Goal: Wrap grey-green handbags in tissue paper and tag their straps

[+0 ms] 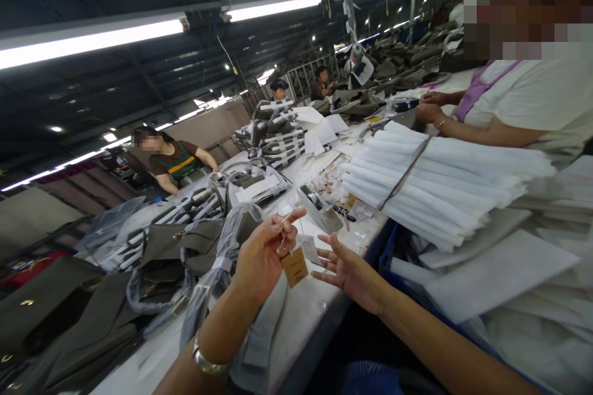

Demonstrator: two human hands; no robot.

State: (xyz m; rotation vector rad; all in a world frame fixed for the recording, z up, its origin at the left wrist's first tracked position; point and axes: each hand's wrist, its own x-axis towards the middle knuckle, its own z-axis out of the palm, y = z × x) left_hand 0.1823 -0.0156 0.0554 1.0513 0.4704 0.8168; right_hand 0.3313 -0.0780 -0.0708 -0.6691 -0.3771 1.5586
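My left hand [265,253] is closed in a pinch on the cord of a brown paper hang tag [295,268], which dangles below the fingers. A pale, see-through tag or small bag [309,249] shows just behind it. To the right, my right hand [348,270] has its fingers spread, pointing at the tag but holding nothing. Left of my hands lies a dark olive handbag [181,241] whose handles [222,259] are wrapped in clear plastic. Beyond the hands a tape dispenser [319,207] stands on the white table [319,305].
A tied bundle of white padding rolls [445,179] lies at the right, above a blue bin [393,247] full of white sheets [500,271]. Loose tags [331,179] are scattered behind the dispenser. More olive bags [92,315] cover the left. Co-workers stand across the table and at the right.
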